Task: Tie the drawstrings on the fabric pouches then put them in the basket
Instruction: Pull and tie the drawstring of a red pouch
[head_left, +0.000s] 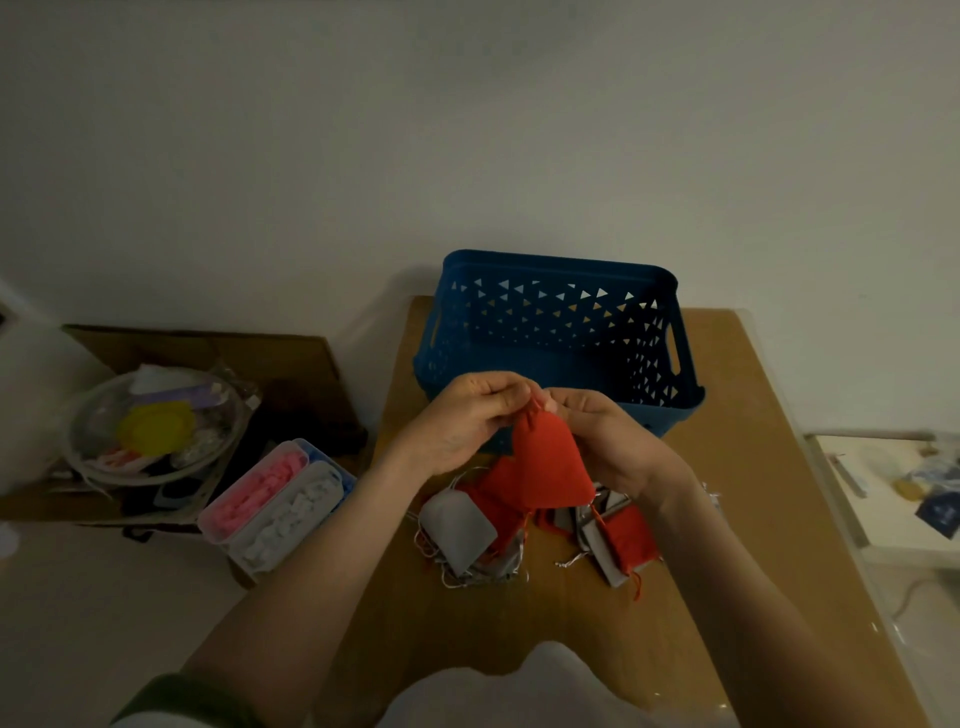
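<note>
- Hands together: left hand (462, 421) and right hand (608, 441) both pinching the drawstrings (535, 402) at the gathered neck of the red pouch (550, 467).
- Location of the red pouch: lifted clear of the surface (753, 467), hanging from the pinch, just in front of the near wall of the blue basket (550, 260).
- State of the knot: hidden by the fingertips; cannot tell whether formed or not.
- Judged step in hand: tying the first pouch, since no pouch shows inside the basket.
- Draw the neck fully closed before knotting; pull both cord ends evenly so the gathers bunch without a gap.
- Pinch close to the neck with one hand while looping with the other, to stop the cord slackening.
- Cross the ends, tuck one under, then pull outward to either side, not upward, to seat the knot against the fabric.
- Let the pouch body hang free; avoid trapping fabric in the knot.
- Hold the work clear of the pile of pouches (631, 535) below; loose silver and red cords trail there and can snag.
- Release over the basket only after the knot holds under a light tug.
- Left of the surface, not part of the job: clear box (275, 504) with pink and white contents, glass bowl (156, 426) of oddments.
</note>
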